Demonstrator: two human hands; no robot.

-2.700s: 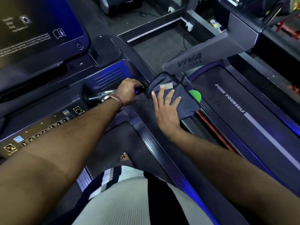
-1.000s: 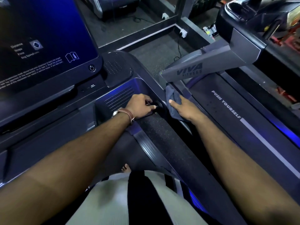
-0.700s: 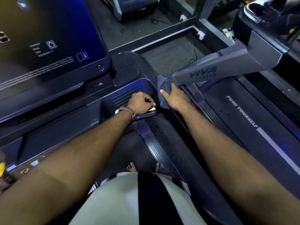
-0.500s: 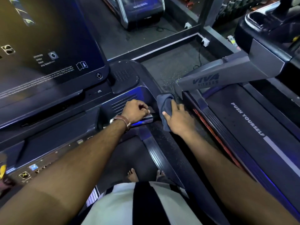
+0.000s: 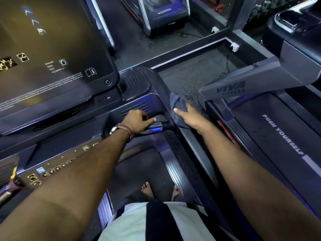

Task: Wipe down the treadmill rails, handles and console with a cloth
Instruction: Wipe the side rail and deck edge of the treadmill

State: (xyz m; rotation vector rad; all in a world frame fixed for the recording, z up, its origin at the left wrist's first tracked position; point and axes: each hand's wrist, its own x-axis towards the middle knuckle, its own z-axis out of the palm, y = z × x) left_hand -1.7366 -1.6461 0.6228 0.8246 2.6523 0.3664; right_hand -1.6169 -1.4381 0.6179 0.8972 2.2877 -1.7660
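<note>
Two hands sit close: the left hand point(image 5: 138, 119) curls round the handle point(image 5: 159, 126) — the right hand point(image 5: 190, 116), just beside it, presses the cloth point(image 5: 177, 102) onto the rail point(image 5: 175, 145), thumb out; its fingers are hidden, perhaps curled.

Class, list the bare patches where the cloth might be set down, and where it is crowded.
Free: the dotted pad between the console screen and the cloth; the speckled rail nearer than the right hand. Crowded: where the left hand grips the handle, close beside the cloth.
</note>
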